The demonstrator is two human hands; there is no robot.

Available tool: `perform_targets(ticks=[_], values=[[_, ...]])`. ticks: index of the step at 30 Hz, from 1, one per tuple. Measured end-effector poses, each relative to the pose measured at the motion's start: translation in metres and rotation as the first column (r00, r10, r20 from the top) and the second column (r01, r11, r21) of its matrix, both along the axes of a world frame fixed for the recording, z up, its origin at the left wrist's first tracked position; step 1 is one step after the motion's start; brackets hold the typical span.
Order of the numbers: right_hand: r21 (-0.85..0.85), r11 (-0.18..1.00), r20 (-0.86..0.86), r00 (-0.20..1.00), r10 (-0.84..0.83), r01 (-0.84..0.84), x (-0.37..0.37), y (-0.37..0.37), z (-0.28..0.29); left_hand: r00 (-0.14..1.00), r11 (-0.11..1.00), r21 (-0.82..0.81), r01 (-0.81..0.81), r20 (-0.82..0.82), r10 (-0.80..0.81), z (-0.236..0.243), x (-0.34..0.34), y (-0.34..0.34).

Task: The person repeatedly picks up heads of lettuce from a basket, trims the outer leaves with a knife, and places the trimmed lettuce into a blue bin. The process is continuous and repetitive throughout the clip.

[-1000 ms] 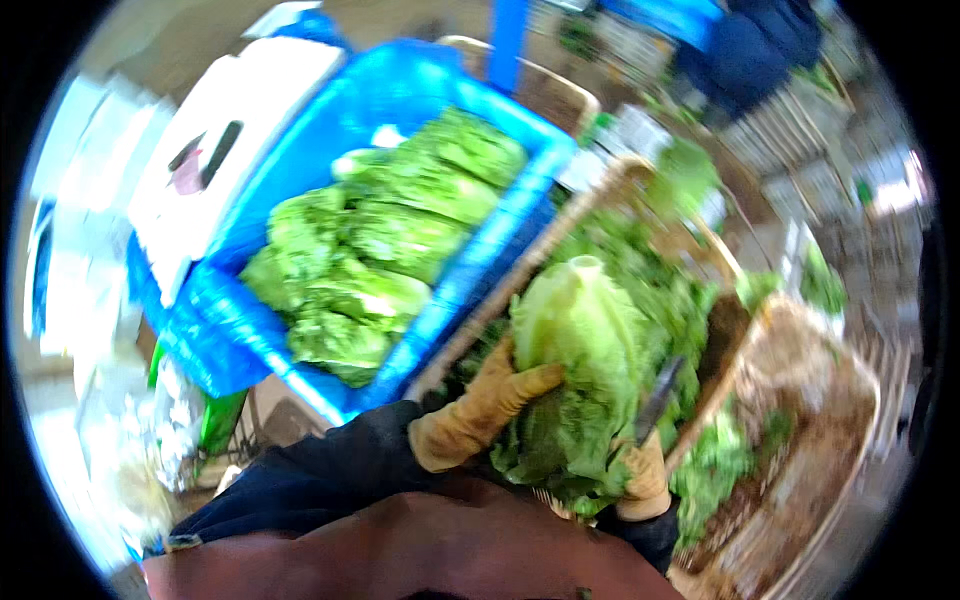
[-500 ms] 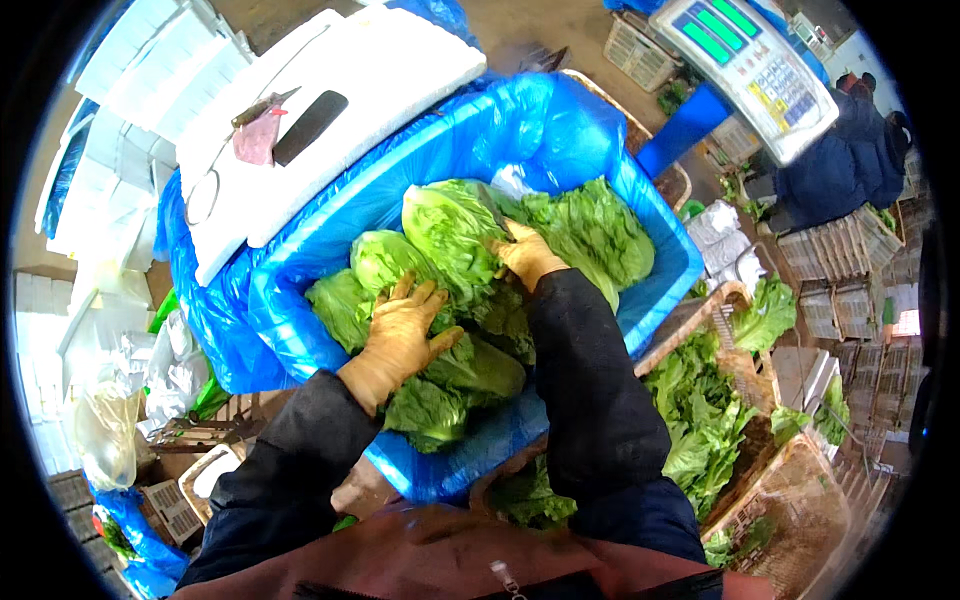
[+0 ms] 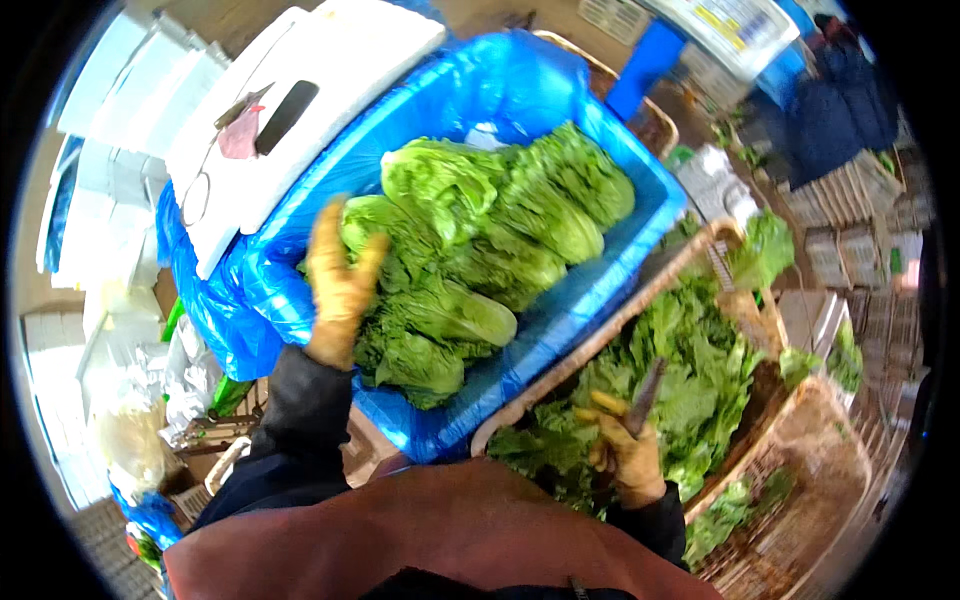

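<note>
Gloved in yellow, my left hand (image 3: 340, 285) is at the left end of the blue-lined box (image 3: 405, 430), its fingers apart and holding nothing. Heads of green lettuce (image 3: 465, 310) lie packed in the box just right of it. My right hand (image 3: 632, 455), also gloved, is over the crate of loose lettuce (image 3: 690, 345) on the right. It is closed on a knife (image 3: 647, 395) whose dark, narrow blade points up and away; the handle is hidden in the glove. Slight blur softens both hands.
Behind the box lies a white foam lid (image 3: 350, 50) with a dark phone-like slab (image 3: 288, 117), a pink cloth (image 3: 240, 135) and a small blade. A scale (image 3: 735, 30) stands at the far right, near a person in dark clothes (image 3: 835, 105). A dirty crate (image 3: 810, 480) sits lower right.
My right hand has left the lettuce in the box and moved down right over the crate, where a knife now shows in it. My left hand has lifted off the lettuce toward the box's left side.
</note>
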State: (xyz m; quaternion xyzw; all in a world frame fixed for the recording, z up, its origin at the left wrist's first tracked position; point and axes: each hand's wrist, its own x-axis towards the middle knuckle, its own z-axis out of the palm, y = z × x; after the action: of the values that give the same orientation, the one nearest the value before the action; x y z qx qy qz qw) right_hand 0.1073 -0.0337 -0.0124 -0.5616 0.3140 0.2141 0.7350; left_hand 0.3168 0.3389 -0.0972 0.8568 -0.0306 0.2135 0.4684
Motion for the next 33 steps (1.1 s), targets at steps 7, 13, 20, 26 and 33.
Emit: perform_targets(ticks=[7,13,20,26,33], values=[[0.496,0.864,-0.196,0.981,0.01,0.09,-0.13,-0.014,-0.011,0.931,0.908,0.207,0.364,-0.102,-0.35,0.029,-0.083,-0.183],[0.241,0.87,0.415,0.764,-0.494,0.431,-0.265,-0.169,0.015,0.271,-0.156,0.33,0.931,-0.911,-0.31,-0.105,-0.251,-0.414],[-0.971,0.216,-0.028,0.85,-0.526,0.102,-0.436,-0.473,-0.08,0.056,-0.366,0.449,0.815,-0.69,-0.722,-0.272,-0.269,-0.347],[-0.793,0.595,-0.101,0.936,-0.338,0.129,-0.465,-0.57,-0.165,0.3,0.267,0.144,0.953,-0.576,-0.76,-0.073,-0.23,-0.383],[-0.983,-0.068,0.173,0.984,-0.043,0.17,-0.344,-0.418,0.005,0.364,0.391,0.007,0.92,-0.382,-0.849,0.037,-0.264,-0.431]])
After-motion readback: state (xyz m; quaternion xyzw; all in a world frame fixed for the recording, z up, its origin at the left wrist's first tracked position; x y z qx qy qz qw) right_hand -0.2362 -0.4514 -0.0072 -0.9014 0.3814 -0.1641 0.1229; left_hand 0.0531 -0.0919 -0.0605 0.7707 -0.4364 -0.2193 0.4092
